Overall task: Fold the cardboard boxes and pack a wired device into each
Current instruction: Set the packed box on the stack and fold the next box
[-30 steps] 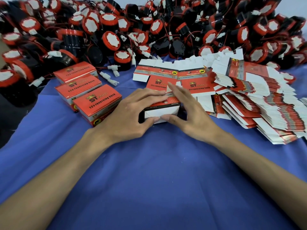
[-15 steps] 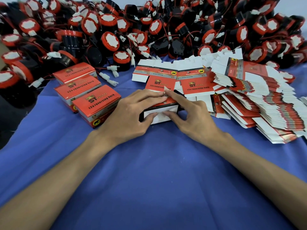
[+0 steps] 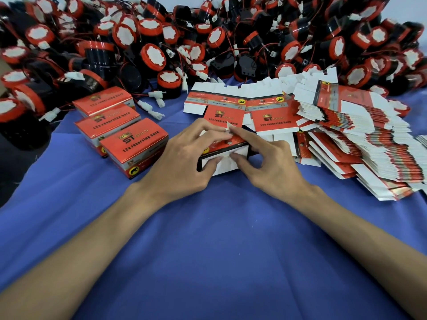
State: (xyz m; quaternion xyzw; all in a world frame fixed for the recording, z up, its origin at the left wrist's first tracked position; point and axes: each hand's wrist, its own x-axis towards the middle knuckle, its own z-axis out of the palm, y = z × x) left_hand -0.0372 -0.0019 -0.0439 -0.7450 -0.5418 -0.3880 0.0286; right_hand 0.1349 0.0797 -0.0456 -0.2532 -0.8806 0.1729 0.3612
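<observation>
1. Box: the box [image 3: 225, 166] stood on the desk [image 3: 208, 239], near the middle, its red top up and its white end flap facing me; both hands met on it.
2. Left hand: my left hand [image 3: 182, 160] gripped the box from the left; its fingers [image 3: 203, 129] curled over the red top; its thumb pressed on the white flap.
3. Right hand: my right hand [image 3: 270, 165] gripped the box from the right; its fingers [image 3: 245, 136] were bent, the forefinger lying on the top edge and touching the left fingertips; its thumb pressed on the same flap, just beside the left thumb; a small white tab stuck up between the two forefingers.
4. Closed boxes: three closed boxes [image 3: 136, 144] lay in a row to the left of the box, apart from it, the nearest just beside my left hand; each read "12v reversing horn".
5. Blanks: flat blanks [image 3: 224, 112] lay just behind the box, print up; a fanned stack [image 3: 369, 144] of more blanks lay to the right, near my right hand.
6. Devices: a deep pile of devices [image 3: 150, 54], black with red rims, white faces and thin wires, filled the far edge of the desk; loose white plugs [image 3: 152, 110] lay between that pile and the closed boxes.
</observation>
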